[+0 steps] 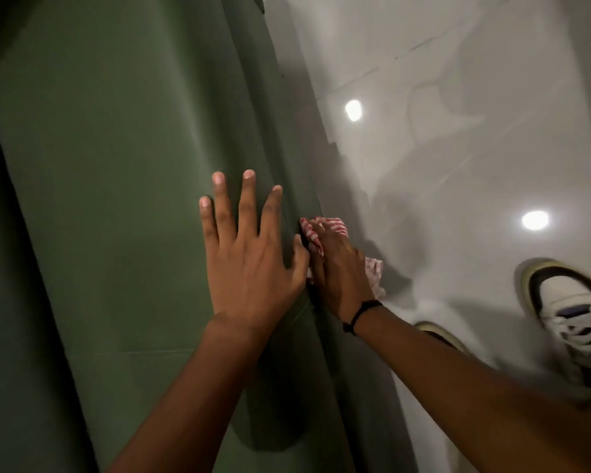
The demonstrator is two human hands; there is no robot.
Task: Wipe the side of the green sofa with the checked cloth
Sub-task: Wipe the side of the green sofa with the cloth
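The green sofa (116,165) fills the left half of the view, seen from above its arm. My left hand (249,254) lies flat on top of the arm with its fingers spread and nothing in it. Just over the edge, my right hand (338,271) presses the red-and-white checked cloth (325,227) against the sofa's outer side. The cloth is bunched under the palm, with parts showing above the fingers and beside the wrist. A black band circles the right wrist.
A glossy pale tiled floor (458,131) lies to the right of the sofa, with two bright lamp reflections. My white-and-black shoes (574,319) stand on it at the lower right, close to the sofa's side.
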